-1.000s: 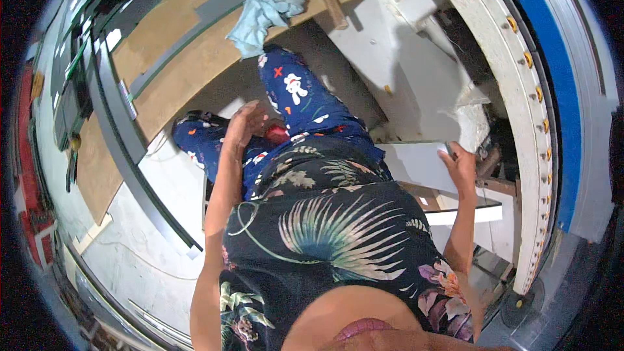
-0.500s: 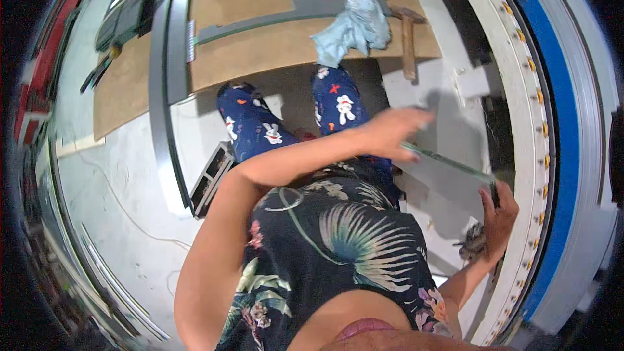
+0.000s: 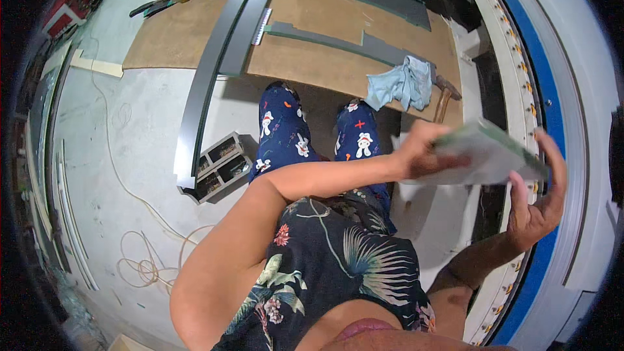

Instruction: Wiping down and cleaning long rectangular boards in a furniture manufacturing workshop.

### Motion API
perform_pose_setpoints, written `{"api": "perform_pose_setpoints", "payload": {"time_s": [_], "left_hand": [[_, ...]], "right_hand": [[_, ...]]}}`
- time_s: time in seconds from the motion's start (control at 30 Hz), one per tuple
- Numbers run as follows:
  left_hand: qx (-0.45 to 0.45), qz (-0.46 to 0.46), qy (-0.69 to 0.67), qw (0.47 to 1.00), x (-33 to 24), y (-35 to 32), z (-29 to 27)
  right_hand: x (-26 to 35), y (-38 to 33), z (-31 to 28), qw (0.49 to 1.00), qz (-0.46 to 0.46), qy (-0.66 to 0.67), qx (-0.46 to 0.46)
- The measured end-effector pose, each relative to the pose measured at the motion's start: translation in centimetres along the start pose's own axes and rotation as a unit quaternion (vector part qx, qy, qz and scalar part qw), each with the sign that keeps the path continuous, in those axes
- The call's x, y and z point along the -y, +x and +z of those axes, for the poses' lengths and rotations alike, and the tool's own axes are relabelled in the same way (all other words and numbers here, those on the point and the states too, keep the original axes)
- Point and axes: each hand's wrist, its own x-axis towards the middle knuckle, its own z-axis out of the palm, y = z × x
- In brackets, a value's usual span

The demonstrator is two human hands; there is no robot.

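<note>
I hold a flat pale panel with a green edge [image 3: 489, 155] level in front of me with both hands. My left hand [image 3: 426, 151] grips its left end, arm reaching across my body. My right hand [image 3: 539, 201] holds the right end from below, fingers curled up around the edge. The panel hangs above the white floor, next to a curved white frame with rows of small fittings [image 3: 520, 101].
A brown board [image 3: 312, 58] lies ahead with long dark grey strips [image 3: 214, 58] across it, a light blue cloth [image 3: 403, 84] and a hammer [image 3: 445, 101]. A small divided box of screws [image 3: 220, 166] and a coiled cord [image 3: 146, 263] rest on the floor at left.
My view swung left and the panel came up from the floor. My left hand crossed over to grip its left end; my right hand now supports the right end.
</note>
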Motion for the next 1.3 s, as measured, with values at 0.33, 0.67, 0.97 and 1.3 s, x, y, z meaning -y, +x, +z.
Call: {"api": "perform_pose_setpoints", "payload": {"time_s": [0.33,0.67,0.97,1.3], "left_hand": [[-0.363,0.080,0.152,0.916,-8.7,-4.0,-13.9],[-0.605,0.231,0.025,0.762,-14.2,-11.0,-16.9],[-0.564,0.185,0.703,0.391,-16.1,-28.1,-20.8],[-0.643,0.047,0.447,0.620,-15.6,-32.3,-20.9]], "right_hand": [[-6.4,-4.9,14.7,0.954,0.200,0.201,0.101],[-1.1,-0.5,25.2,0.959,-0.024,0.259,0.114],[4.6,2.9,28.7,0.925,-0.242,0.276,0.100],[3.6,1.1,31.3,0.906,-0.247,0.331,0.091]]}}
